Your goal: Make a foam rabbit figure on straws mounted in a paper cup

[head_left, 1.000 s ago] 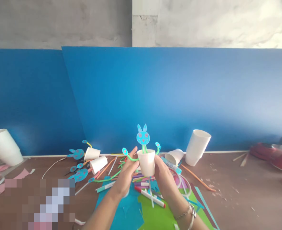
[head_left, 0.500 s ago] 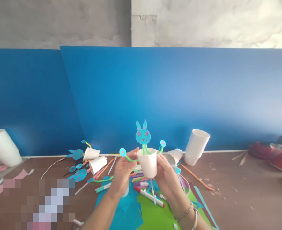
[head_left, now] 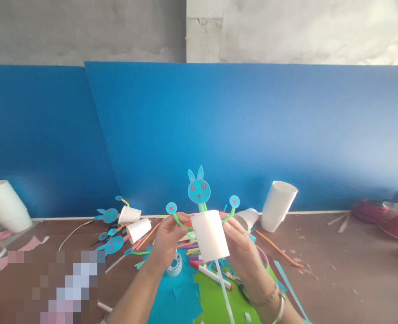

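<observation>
A white paper cup is held up between my two hands, its upper rim tilted away. Above it stands a blue rabbit face on green straws, and a pale straw hangs below. My left hand is closed at the cup's left side, on the green straw that bears a blue disc with a heart. On the right, my right hand has its fingers closed around the other green straw by the cup, below a second heart disc.
Stacked white cups stand at the right, more at the left. Two rabbit cups lie left of centre. Tape, a red-tipped marker, scissors and green paper lie below my hands.
The cup has tipped and come closer, so its rim opening no longer shows and the lower straw looks longer. The heart discs have spread slightly apart. My left hand moved a little left, uncovering the tape.
</observation>
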### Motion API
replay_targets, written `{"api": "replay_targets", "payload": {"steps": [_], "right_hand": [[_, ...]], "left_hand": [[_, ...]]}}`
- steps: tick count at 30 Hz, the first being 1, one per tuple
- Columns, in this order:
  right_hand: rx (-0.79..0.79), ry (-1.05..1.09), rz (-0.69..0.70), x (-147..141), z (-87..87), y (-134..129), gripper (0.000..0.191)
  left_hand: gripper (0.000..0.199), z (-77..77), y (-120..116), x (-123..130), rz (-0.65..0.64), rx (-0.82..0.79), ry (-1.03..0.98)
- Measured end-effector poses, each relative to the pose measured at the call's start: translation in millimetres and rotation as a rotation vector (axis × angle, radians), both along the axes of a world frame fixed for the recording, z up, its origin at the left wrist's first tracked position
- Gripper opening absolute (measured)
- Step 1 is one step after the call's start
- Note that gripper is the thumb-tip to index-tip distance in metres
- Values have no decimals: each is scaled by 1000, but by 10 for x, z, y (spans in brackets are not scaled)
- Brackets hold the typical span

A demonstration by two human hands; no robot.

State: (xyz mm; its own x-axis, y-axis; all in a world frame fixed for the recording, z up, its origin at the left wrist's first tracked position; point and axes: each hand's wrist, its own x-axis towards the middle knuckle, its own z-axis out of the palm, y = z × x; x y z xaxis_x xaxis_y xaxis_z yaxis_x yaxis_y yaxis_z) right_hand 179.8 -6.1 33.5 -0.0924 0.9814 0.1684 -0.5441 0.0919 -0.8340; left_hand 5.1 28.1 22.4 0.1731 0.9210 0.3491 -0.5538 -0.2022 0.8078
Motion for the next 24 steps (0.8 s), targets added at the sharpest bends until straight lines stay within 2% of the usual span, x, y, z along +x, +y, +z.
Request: {"api": "replay_targets", "payload": {"steps": [3,5,10,13,17,24], "right_hand": [[35,7,-71,52,-17,33,22],[40,24,-106,75,-31,50,21],[-27,28,-16,100,-27,40,21],[-16,22,15,114,-33,37,18],[16,-5,2,139,-67,68,18],[-66,-33,32,155,-90,124,30]], "left_hand": [[23,18,22,-66,-10,-7,28],[24,33,21,-102,-61,-20,68],[24,76,-22,-125,-210,-55,126],[26,69,-23,-95,-202,-157,54],[40,10,25,-74,-187,-259,-18],[30,6,43,-139,-276,-201,143]]}}
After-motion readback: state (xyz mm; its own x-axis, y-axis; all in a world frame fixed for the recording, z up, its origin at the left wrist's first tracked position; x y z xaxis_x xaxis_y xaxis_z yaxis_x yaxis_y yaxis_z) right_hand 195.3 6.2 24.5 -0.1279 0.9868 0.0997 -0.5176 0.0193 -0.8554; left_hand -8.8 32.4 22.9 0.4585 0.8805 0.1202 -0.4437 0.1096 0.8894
